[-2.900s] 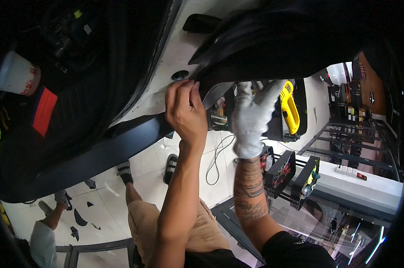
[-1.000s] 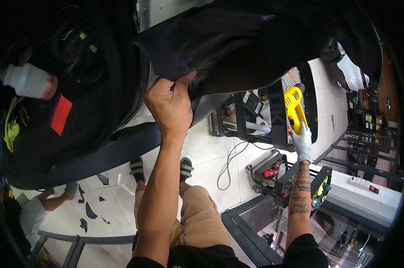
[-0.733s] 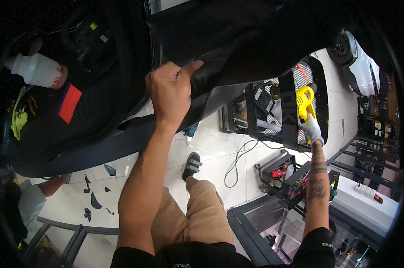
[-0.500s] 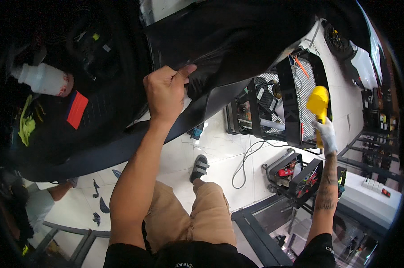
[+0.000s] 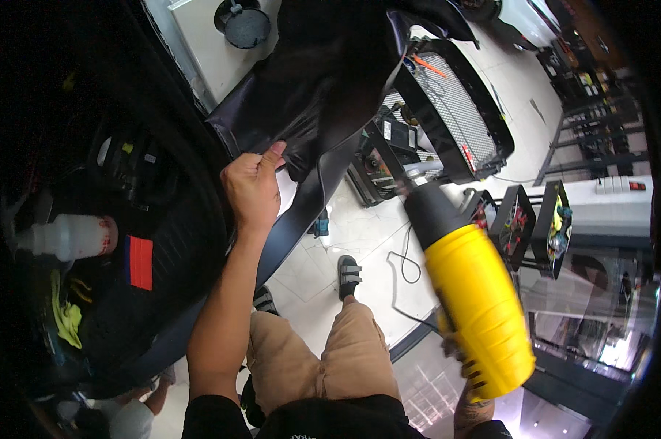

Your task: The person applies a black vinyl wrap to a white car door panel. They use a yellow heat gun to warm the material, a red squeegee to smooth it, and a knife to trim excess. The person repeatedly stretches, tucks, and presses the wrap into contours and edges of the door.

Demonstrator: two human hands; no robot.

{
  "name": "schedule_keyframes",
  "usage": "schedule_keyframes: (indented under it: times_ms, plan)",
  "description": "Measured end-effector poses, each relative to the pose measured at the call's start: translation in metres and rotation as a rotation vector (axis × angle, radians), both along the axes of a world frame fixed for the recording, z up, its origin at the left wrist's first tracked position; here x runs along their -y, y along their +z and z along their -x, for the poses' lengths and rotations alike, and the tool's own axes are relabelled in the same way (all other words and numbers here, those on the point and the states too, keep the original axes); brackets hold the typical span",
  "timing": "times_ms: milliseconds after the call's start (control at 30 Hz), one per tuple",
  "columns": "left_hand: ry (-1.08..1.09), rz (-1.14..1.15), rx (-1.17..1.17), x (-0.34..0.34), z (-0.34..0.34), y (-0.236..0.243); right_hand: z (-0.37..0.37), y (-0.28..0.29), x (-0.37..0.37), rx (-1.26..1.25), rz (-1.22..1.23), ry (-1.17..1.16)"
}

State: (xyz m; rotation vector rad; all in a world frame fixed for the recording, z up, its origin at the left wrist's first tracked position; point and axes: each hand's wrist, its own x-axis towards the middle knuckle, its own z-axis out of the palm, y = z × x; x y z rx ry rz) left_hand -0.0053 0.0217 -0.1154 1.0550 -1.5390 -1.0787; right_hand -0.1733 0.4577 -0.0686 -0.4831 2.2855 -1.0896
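My left hand [image 5: 251, 192] is closed on the edge of a sheet of black vinyl film [image 5: 308, 91], thumb on top. The film is bunched into creases at my fingers and drapes over a dark car panel, with pale surface showing beneath. A yellow heat gun [image 5: 480, 307] with a black front and metal nozzle is large at the right, nozzle tilted up and left toward the film's side. My right hand [image 5: 453, 345] grips it from behind; most of that hand is hidden by the gun's body.
On the dark surface at left lie a white spray bottle [image 5: 74, 238], a red-and-blue squeegee [image 5: 140, 263] and a yellow-green cloth [image 5: 67, 314]. A black mesh-lined cart [image 5: 484, 157] and tiered tool trays [image 5: 517, 227] stand right. A cable [image 5: 396, 293] crosses the floor. Another person [image 5: 129, 413] is lower left.
The heat gun has swung from far right to close in front of me, its nozzle turned up-left. My left hand keeps hold of the film; the view has shifted and turned.
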Motion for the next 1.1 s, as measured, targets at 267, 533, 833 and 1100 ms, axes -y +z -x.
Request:
schedule_keyframes:
  times_ms: [267, 533, 833, 1100]
  plan:
    - [-0.06, 0.034, -0.039, 0.002, -0.003, -0.003, -0.093, -0.088, 0.031, 0.226, -0.117, 0.032]
    - [-0.071, 0.014, -0.036, 0.005, -0.006, -0.006, -0.109, -0.081, 0.006, 0.278, -0.168, -0.014]
    - [-0.08, -0.003, -0.121, 0.006, -0.004, -0.008, -0.111, -0.078, -0.012, 0.323, -0.187, -0.058]
    - [-0.082, -0.02, -0.136, 0.007, -0.004, -0.007, -0.105, -0.078, -0.021, 0.36, -0.177, -0.067]
